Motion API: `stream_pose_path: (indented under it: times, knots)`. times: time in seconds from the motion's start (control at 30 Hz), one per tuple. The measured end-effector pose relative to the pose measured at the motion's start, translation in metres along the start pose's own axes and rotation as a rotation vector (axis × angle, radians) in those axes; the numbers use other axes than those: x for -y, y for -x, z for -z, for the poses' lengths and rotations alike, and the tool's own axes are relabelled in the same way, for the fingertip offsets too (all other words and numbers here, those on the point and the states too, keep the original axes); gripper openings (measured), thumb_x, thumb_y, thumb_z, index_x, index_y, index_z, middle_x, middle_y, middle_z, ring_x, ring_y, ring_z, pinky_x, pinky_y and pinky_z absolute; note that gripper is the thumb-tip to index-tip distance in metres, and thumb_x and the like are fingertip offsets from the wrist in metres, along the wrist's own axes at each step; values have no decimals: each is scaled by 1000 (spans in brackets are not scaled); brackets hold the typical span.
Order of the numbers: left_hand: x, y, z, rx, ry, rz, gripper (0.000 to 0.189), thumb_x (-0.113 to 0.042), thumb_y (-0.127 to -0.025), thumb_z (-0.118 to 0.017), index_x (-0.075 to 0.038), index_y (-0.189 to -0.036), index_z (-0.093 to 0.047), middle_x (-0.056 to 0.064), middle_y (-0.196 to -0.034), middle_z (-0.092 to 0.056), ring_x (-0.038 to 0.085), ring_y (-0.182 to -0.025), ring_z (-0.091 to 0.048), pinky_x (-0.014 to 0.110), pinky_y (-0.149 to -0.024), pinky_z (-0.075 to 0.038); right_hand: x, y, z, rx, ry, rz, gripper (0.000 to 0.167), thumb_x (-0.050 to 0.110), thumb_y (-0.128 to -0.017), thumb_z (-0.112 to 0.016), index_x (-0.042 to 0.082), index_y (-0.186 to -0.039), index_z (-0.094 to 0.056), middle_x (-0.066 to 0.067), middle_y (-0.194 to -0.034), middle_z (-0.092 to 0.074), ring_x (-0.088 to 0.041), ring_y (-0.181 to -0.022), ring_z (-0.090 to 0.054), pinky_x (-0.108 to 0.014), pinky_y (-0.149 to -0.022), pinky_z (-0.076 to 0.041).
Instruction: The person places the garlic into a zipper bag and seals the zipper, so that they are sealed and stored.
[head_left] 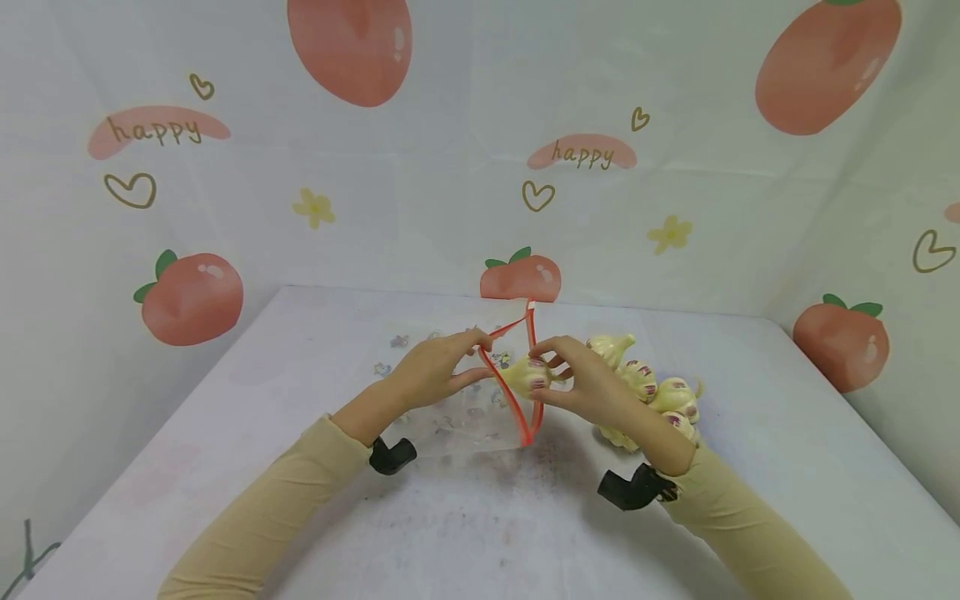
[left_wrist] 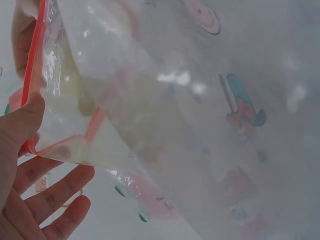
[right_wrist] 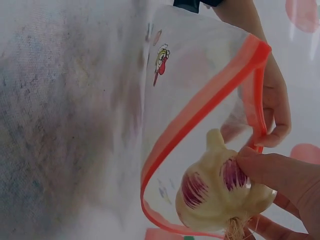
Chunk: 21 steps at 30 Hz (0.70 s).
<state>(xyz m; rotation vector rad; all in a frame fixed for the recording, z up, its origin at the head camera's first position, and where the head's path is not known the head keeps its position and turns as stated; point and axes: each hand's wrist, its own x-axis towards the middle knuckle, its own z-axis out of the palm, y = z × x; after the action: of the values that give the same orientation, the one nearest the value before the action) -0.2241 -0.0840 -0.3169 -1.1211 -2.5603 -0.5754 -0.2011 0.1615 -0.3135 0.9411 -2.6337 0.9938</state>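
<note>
A clear zip bag with a red-orange rim and small printed cartoon figures lies on its side, its mouth spread toward the right. My left hand pinches the upper rim between thumb and fingers; the left wrist view shows the thumb on the red strip. In my right hand is a garlic bulb, cream with purple streaks, gripped by thumb and fingers. The bulb is at the bag's mouth, its stem pointing inward and its roots toward the right wrist camera.
Several more garlic bulbs lie in a pile right of the bag, partly hidden behind the right hand and forearm. A whitish cloth covers the table. Behind it hangs a curtain with printed fruit and hearts.
</note>
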Motion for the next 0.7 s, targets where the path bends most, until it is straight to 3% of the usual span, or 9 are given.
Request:
stream_pose_path:
  times: [0.47,0.7]
  knots:
    - [-1,-2,1,-3,32,0,36,-26,-86,-67,-10,-115,-53,4,-108,-66,22,-94,-67,35,-77,-54,1,-5,-9,18,-30,45,44,12,-76,-77,3,-112,-56,-11,-106,-60,-20,-88,-57,-33,-73,-55]
    - [-2,-3,2,-16,46,-3,35,-27,-87,-66,-10,-115,-52,5,-108,-66,23,-96,-67,36,-76,-54,3,-6,-13,34,-45,15,44,8,-75,-77,3,-113,-55,-11,-108,-60,-20,-88,-55,-30,-72,-54]
